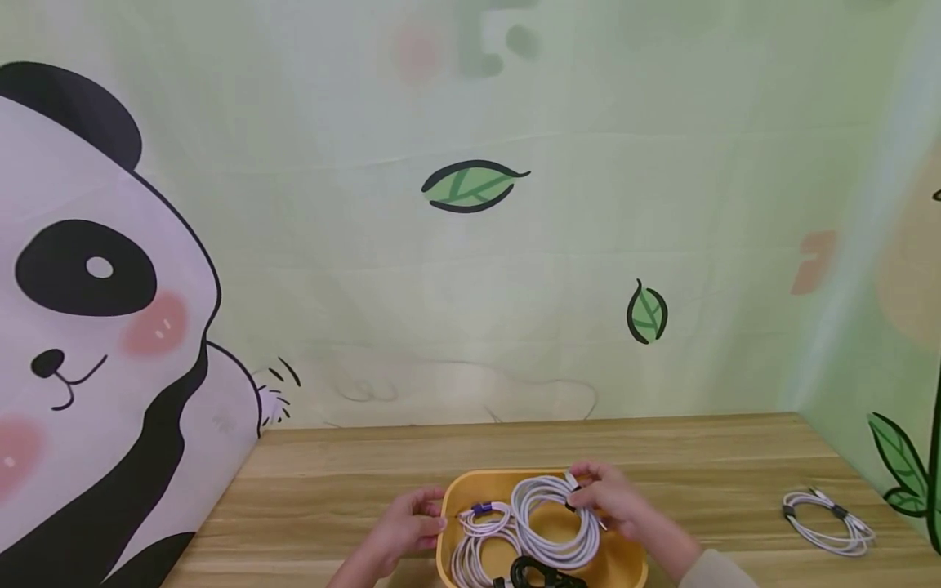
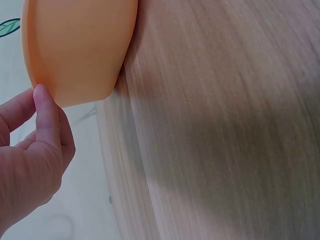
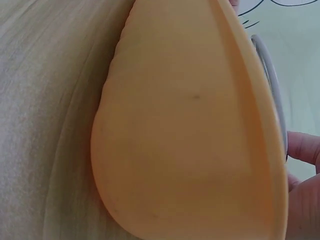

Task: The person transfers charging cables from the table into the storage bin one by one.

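A yellow plastic bin (image 1: pixel 450 510) sits on the wooden table with coiled cables inside. At its left side my left hand (image 1: pixel 406 529) grips the rim; in the left wrist view the fingertips (image 2: pixel 42 95) are at the rim's corner. My right hand (image 1: pixel 613 500) pinches a large coil of white cable (image 1: pixel 524 523) by its upper right, near a black tie. That coil lies over the bin's right half. Beside it are a smaller white cable coil (image 1: pixel 491 527) with a blue tie, another white coil (image 1: pixel 461 559) and a black cable (image 1: pixel 524 567), partly cut off by the frame.
Another white cable coil (image 1: pixel 827 523) with black ties lies on the table (image 1: pixel 353 457) at the right. A printed cloth backdrop (image 1: pixel 331 245) with a panda and leaves rises behind the table and along its sides.
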Available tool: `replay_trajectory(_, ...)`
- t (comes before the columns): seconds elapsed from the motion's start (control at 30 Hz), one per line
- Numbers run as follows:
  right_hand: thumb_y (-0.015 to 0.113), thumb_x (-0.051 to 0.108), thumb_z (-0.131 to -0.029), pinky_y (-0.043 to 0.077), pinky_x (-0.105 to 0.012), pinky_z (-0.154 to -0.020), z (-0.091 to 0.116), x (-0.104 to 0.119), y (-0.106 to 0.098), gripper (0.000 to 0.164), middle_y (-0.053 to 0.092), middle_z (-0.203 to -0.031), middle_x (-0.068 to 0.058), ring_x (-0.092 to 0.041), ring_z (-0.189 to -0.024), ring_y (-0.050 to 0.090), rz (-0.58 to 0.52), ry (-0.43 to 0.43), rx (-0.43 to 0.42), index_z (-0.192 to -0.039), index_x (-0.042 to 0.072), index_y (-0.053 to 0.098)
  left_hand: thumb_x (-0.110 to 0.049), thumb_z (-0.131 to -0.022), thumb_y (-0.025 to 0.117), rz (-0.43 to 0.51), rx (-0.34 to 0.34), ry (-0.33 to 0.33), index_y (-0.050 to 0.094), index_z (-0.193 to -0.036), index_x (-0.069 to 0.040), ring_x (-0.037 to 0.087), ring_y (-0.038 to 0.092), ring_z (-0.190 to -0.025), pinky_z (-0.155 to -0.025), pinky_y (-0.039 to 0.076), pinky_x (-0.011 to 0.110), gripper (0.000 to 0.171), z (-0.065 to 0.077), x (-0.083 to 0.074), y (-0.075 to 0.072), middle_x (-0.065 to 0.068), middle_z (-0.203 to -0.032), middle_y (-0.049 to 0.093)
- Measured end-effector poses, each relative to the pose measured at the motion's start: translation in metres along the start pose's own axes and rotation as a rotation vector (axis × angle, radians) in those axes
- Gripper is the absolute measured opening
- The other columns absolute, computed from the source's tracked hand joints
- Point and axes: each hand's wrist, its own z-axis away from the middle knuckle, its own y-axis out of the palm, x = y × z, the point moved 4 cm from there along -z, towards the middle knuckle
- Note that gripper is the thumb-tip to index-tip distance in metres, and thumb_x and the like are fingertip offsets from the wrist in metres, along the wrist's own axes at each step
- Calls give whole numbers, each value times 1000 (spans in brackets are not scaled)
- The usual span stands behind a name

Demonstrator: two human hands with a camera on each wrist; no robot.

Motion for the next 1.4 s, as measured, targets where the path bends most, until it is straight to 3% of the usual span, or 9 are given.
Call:
replay_trajectory(0.17,59,-9,-70,38,-24,-55,-3,-2,1,41,50,-90,-10,-17,-68,47,25,0,-23,-109,-6,49,4,-80,56,0,-2,0,42,-124,8,11,54,-71,-60,51,21,46,0,0,0,7,-90,48)
replay_trajectory(0.3,61,-8,-69,37,-24,-55,-5,-4,2,43,51,-92,-13,-18,-72,48,105,-21,-36,-111,-7,50,3,-80,56,-5,-1,-1,43,-124,8,12,54,-72,-61,51,22,46,-1,1,0,7,-91,49)
replay_trajectory(0.67,60,-13,-66,37,-25,-53,-4,-4,6,44,48,-77,-10,-19,-66,44,199,-103,-53,-108,-9,49,3,-81,56,-3,4,9,43,-124,7,11,53,-71,-60,50,22,45,0,2,0,6,-90,48)
replay_trajectory(0.93,51,-19,-59,31,-21,-44,2,-3,9,48,51,-75,-11,-15,-52,40,182,-73,-47,-105,-6,50,3,-80,56,-1,-1,11,43,-124,8,12,54,-73,-61,51,22,46,2,0,0,6,-90,48)
replay_trajectory(1.4,48,-19,-58,26,-19,-41,0,-10,9,47,55,-77,-11,-11,-46,33,217,-47,-34,-103,-6,51,3,-80,56,3,2,18,42,-124,8,12,54,-73,-61,51,22,47,0,1,0,7,-91,49)
